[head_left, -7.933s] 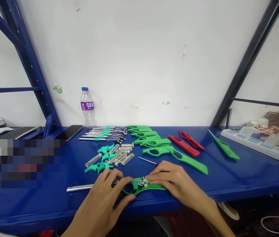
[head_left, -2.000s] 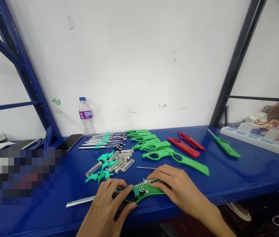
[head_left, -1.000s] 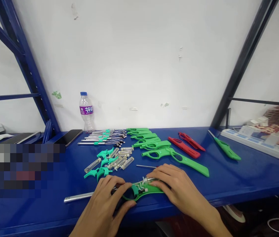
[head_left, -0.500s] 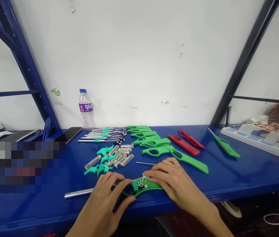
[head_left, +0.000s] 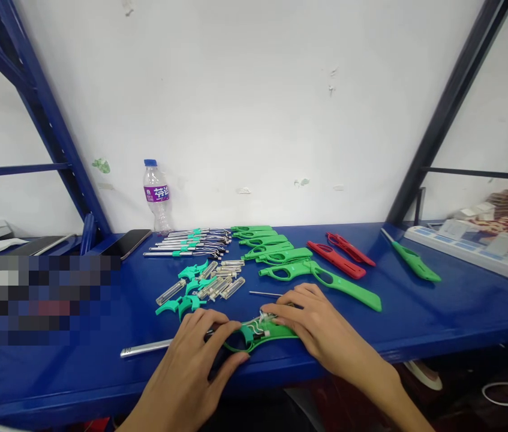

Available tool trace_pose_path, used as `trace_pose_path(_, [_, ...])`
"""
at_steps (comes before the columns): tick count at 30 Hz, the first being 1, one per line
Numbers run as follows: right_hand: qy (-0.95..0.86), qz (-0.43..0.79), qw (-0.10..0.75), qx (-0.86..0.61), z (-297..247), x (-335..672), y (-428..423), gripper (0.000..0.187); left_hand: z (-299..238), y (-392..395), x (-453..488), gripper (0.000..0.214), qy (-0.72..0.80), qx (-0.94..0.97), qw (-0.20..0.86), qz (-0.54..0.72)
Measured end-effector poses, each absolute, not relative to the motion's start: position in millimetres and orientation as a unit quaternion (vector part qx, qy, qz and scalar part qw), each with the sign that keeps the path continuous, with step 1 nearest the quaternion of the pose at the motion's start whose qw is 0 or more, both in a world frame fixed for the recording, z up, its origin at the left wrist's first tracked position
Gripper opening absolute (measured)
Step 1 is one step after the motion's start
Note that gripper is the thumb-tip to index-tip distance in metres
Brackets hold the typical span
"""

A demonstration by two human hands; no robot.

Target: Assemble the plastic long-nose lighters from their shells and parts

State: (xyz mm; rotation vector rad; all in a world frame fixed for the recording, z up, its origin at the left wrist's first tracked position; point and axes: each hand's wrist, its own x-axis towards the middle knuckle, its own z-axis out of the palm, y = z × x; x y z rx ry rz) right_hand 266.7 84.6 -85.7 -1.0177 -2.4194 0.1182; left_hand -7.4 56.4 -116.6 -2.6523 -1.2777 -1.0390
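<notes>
Near the front edge of the blue table lies an opened green lighter (head_left: 276,332), its metal tube (head_left: 146,347) pointing left. My left hand (head_left: 197,354) is closed around the front of it, thumb and index finger at the teal trigger (head_left: 247,333). White wires show inside the shell beside the trigger. My right hand (head_left: 314,324) grips the handle end, its fingertips pressed on a clear part (head_left: 266,318) in the shell. Behind the hands a thin metal rod (head_left: 265,294) lies on the table, partly covered by my right hand.
Teal triggers (head_left: 189,305) and clear fuel tanks (head_left: 234,288) lie behind my left hand. Farther back are metal tubes with wires (head_left: 177,246) and several green shells (head_left: 348,293). Red shells (head_left: 337,260), a complete green lighter (head_left: 413,262), a power strip (head_left: 469,253), a phone (head_left: 130,243) and a bottle (head_left: 158,198) surround them.
The camera view has shifted slightly. Both hands stay on the lighter, and the right fingertips have moved only a little at the clear part.
</notes>
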Motion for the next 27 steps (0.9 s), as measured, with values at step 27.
trace_pose_path(27, [-0.898, 0.124, 0.251, -0.339, -82.3, 274.9, 83.2, 0.038, -112.4, 58.3, -5.0, 0.024, -0.385, -0.852, 0.067, -0.349])
